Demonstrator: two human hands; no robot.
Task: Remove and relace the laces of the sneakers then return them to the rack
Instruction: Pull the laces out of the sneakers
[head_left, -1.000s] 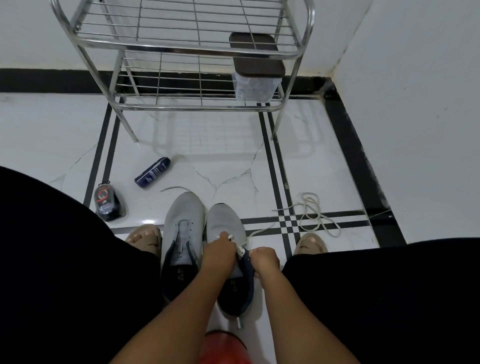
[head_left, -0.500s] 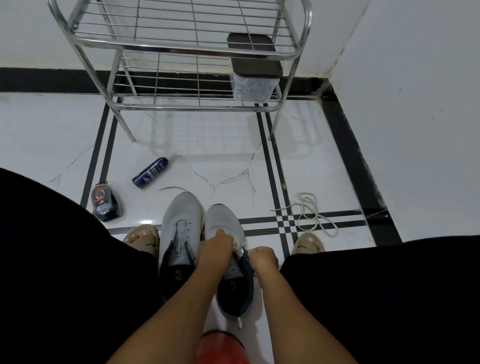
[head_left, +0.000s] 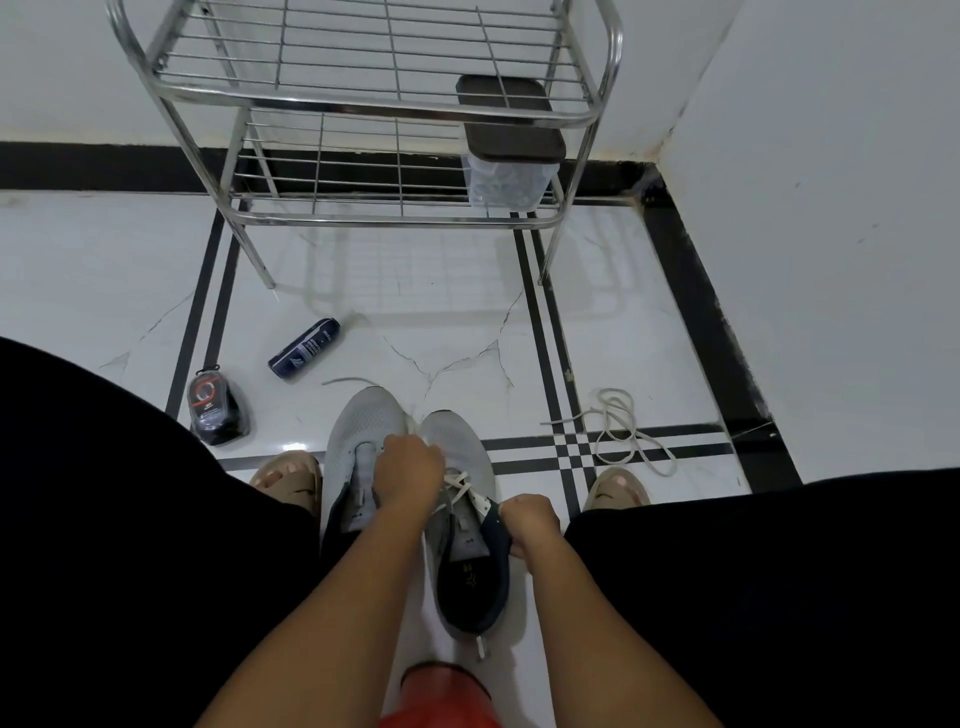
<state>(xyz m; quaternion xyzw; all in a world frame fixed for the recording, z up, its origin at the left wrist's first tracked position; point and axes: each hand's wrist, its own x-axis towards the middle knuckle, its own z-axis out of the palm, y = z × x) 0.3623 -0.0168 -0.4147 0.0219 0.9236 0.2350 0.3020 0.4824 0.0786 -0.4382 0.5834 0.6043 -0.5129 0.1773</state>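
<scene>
I sit with both sneakers on the floor (head_left: 363, 291) at lower centre of the frame, toes toward the rack (head_left: 363, 98) at the top. My left hand (head_left: 408, 475) is closed around the lace (head_left: 457, 480) near the lower eyelets of the right sneaker (head_left: 457, 441); my right hand (head_left: 530, 519) pinches that shoe's dark collar to steady it. The left sneaker (head_left: 358, 426) sits just beside it, looking unlaced. A loose lace (head_left: 618, 431) lies coiled on the floor at right, well apart.

I judge the relacing is only begun. If I pull too hard, one end may slip back out of its eyelet, or the ends may come out uneven. With the shoes touching, my left wrist could nudge the other one. The loose lace near my right foot could get dragged away.
</scene>
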